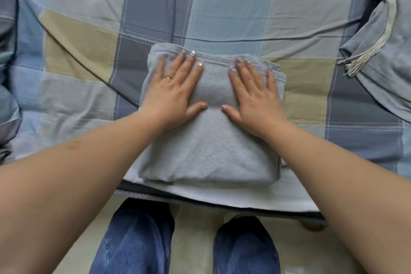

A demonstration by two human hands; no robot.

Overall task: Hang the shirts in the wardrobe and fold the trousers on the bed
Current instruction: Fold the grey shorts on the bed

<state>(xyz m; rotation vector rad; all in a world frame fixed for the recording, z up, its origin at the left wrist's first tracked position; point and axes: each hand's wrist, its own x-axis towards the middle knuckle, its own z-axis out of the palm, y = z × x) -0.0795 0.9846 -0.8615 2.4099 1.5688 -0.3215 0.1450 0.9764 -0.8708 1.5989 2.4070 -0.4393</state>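
Grey trousers [209, 151] lie folded into a thick rectangle near the front edge of the bed [84, 51]. My left hand [175, 89] presses flat on the far left part of the fold, fingers straight and spread. My right hand [255, 93] lies flat on the far right part in the same way. A strip of grey cloth shows between the two hands. Neither hand grips anything.
The bed carries a checked cover in blue, grey and beige. A second grey garment [387, 51] with a cream drawstring [378, 35] lies at the right edge. My legs in blue jeans [138, 244] stand on a pale floor [195, 240] in front of the bed.
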